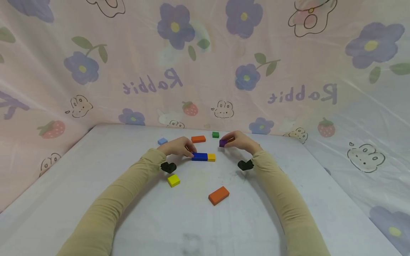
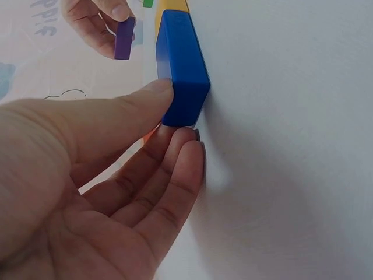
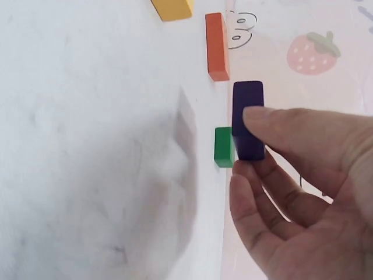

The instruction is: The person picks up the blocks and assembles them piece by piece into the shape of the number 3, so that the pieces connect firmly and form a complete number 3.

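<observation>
My left hand [image 1: 179, 146] has its thumb and fingertips at the left end of a long blue block [image 1: 200, 156], pinching it where it lies on the table. A shorter golden-yellow block [image 1: 211, 157] sits end to end with the blue one, in line on its right. Between thumb and fingers, my right hand [image 1: 241, 140] pinches a small purple block [image 3: 248, 111]. In the right wrist view that block is raised, with a shadow on the white surface beside it. The left wrist view shows the purple block beyond the blue block's far end.
Behind the blue block lie an orange block [image 1: 198, 139], a green block [image 1: 215, 134] and a light blue block [image 1: 162, 141]. Nearer the front are a bright yellow block [image 1: 173, 180] and another orange block [image 1: 219, 195]. A printed curtain [image 1: 205, 71] hangs behind the white table [image 1: 160, 220].
</observation>
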Motion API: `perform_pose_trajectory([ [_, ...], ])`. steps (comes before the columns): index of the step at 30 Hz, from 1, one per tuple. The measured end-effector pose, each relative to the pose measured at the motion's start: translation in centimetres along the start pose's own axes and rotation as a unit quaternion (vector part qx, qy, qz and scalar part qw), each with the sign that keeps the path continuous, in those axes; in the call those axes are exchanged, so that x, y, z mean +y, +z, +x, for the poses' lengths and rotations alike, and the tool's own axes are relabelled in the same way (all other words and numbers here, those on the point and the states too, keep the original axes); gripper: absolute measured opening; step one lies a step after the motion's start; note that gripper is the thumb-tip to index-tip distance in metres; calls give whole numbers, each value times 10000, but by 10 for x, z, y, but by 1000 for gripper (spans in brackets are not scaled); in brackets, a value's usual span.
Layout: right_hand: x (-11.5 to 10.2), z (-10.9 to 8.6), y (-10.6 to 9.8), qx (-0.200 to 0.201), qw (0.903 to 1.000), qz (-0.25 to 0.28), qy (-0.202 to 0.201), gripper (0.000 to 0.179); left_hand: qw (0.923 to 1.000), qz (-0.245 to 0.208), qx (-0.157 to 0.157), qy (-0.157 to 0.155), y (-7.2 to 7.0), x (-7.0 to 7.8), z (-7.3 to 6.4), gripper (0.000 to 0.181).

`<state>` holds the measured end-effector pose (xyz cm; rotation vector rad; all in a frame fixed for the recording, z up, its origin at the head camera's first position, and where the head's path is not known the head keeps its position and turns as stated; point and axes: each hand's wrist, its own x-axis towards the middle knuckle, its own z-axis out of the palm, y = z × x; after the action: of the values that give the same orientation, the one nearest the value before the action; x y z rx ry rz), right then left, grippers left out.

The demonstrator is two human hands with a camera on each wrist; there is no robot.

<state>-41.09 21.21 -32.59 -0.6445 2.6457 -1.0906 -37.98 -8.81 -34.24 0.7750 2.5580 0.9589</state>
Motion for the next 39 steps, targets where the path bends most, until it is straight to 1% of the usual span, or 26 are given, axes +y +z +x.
perform_pose_trajectory([
  [5,-2,1,5,-136,9998,-8,-117,35,10000,52,-9,19,-1,2,0,22],
  [19,-13,1,21,-353,9993,-145,32,34,10000,-37,-17,-26,0,1,0,22],
  [26,-12,5,26,-493,9987,-125,78,34,9999,-43,3,-116,0,2,1,21],
  [39,-12,8,34,-546,9980,-318,93,34,10000,1,9,-45,1,1,1,21],
])
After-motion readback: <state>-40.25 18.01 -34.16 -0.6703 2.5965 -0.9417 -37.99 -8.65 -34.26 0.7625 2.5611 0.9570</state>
